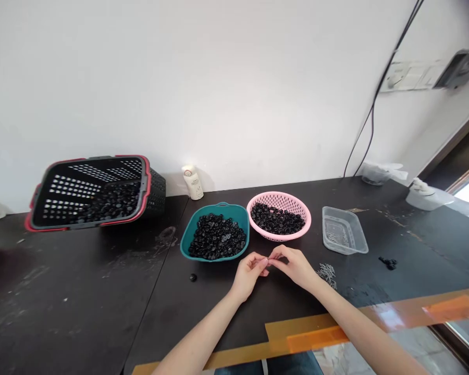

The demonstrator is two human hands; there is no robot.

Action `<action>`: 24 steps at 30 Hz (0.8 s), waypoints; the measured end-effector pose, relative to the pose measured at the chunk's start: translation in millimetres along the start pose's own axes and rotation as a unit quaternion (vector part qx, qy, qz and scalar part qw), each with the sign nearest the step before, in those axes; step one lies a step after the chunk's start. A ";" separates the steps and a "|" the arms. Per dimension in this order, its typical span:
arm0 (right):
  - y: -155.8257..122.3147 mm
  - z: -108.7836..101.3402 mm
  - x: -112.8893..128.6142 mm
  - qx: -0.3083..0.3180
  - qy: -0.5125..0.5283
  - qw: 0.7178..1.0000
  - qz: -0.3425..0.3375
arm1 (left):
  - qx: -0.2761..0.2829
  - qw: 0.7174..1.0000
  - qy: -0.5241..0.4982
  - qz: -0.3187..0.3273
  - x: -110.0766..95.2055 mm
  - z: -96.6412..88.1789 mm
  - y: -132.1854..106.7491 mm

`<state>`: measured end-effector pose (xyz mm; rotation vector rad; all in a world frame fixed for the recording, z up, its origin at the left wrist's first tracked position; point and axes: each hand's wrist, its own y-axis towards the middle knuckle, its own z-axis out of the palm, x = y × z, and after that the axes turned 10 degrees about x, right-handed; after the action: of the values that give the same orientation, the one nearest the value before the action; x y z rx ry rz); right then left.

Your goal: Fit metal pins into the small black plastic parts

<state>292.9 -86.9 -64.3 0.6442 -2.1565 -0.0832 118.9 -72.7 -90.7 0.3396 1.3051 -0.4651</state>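
Left hand (247,277) and right hand (297,265) pinched tip to tip; whether anything is gripped can't be told. Black discs (217,237) are held in teal basin (185,242), just beyond. Loose metal pins (327,271) could be scattered if brushed by right forearm (344,315).

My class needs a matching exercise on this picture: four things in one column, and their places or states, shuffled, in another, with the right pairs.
Column one
1. Teal basin
2. Clear tub
3. Bottle
4. Left hand

Column two
A. Right of the pink basket
B. Upright by the wall
C. Fingertips close to those of the right hand
D. Holding black discs

Pairs: 1-D, 2-A, 3-B, 4-C
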 end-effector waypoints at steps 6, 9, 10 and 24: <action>-26.6 9.6 24.9 -0.064 0.070 0.995 0.027 | 0.045 0.998 -0.013 -0.037 -9.1 14.2 -19.8; -48.7 20.4 39.9 -0.080 0.075 0.994 0.029 | 0.030 0.999 0.009 -0.034 -5.0 26.1 -42.3; -55.7 25.2 44.3 -0.088 0.077 0.993 0.030 | 0.022 0.999 0.022 -0.023 -2.5 29.5 -49.6; -92.3 64.7 46.4 -0.199 0.207 0.955 0.080 | -0.009 0.982 0.180 0.056 7.6 44.8 -73.2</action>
<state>259.2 -199.4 -97.0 0.2250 -1.7080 -0.2634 120.6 -158.7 -86.0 0.4973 1.6307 -0.3035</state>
